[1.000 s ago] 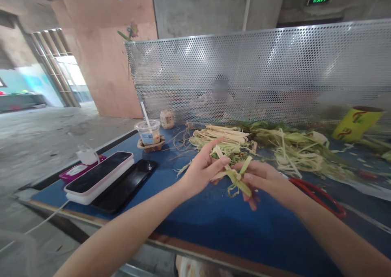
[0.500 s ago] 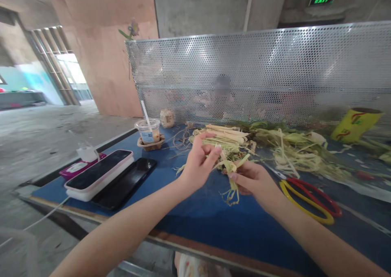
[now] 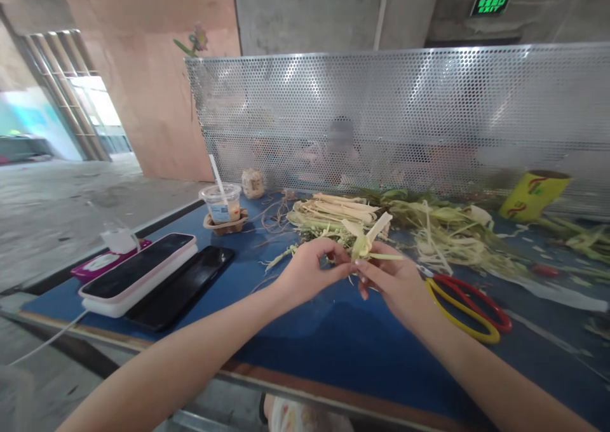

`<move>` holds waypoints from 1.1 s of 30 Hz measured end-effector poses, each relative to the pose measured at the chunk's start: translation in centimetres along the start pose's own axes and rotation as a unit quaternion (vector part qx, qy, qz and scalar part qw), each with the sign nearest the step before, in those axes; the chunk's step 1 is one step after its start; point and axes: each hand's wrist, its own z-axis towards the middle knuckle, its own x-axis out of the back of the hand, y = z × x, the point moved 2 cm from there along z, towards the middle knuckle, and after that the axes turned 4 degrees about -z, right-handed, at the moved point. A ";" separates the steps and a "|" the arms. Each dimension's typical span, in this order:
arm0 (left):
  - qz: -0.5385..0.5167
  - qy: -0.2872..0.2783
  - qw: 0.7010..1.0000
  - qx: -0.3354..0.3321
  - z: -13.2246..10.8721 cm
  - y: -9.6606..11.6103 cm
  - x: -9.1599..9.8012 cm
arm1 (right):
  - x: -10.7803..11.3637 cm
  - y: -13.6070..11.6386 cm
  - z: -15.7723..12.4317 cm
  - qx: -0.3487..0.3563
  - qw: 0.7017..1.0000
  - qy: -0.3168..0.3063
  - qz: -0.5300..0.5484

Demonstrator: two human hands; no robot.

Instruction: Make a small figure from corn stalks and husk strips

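Both of my hands meet over the blue table (image 3: pixel 305 349), just in front of a heap of pale leaf strips. My left hand (image 3: pixel 309 270) is closed, its fingers pinching the lower part of a small folded bundle of yellow-green leaf strips (image 3: pixel 365 241). My right hand (image 3: pixel 393 279) is closed on the same bundle from the right, thumb and forefinger pressed together at its base. The strip ends stick up and out to the right above my fingers.
A pile of leaf strips (image 3: pixel 333 216) and a wider heap (image 3: pixel 448 232) lie behind my hands. Red and yellow scissors (image 3: pixel 469 302) rest at the right. Two phones (image 3: pixel 143 273), a drink cup (image 3: pixel 222 203), a yellow tube (image 3: pixel 531 194) and a perforated metal screen (image 3: pixel 405 114) with a person behind it surround the area.
The bundle's loose ends hung downward before; now they point up. My left hand's fingers went from spread to pinched, and both hands drew closer together.
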 end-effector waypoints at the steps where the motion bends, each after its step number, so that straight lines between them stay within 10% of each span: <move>1: 0.014 0.004 1.000 -0.002 0.0 -0.1 0.0 | 0.1 0.2 0.0 0.001 1.000 0.005 -0.012; 11: 0.112 -0.077 0.986 -0.093 -0.4 -0.2 -0.2 | 0.6 0.4 -0.1 -0.017 0.987 0.047 -0.151; 22: 0.066 -0.174 0.982 0.041 -1.4 -0.5 -1.3 | 0.7 1.8 0.0 -0.054 0.997 0.044 -0.029; 33: 0.013 -0.024 1.000 -0.001 -0.4 -0.4 0.5 | 0.3 0.8 -0.4 -0.063 0.997 0.004 -0.040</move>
